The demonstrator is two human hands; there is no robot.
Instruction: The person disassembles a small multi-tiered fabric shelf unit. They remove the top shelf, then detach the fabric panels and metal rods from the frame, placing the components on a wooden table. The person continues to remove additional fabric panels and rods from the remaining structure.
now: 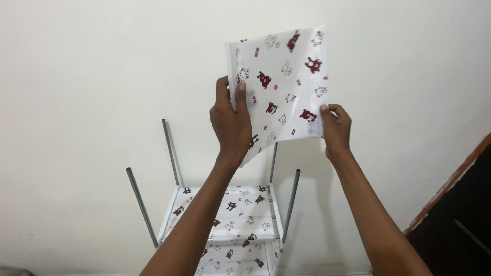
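I hold up a white glossy sheet (286, 76) printed with small dark red and white bears, in front of a pale wall. My left hand (231, 122) grips its left edge, thumb on the front. My right hand (336, 127) pinches its lower right corner. Below stands a small white rack (225, 225) whose shelves are covered in the same bear-print material. Several grey metal poles (141, 204) rise from its corners, their tops bare.
A plain pale wall (76, 102) fills the background. At the lower right is a brown wooden edge (450, 179) with a dark surface (460, 230) beyond it.
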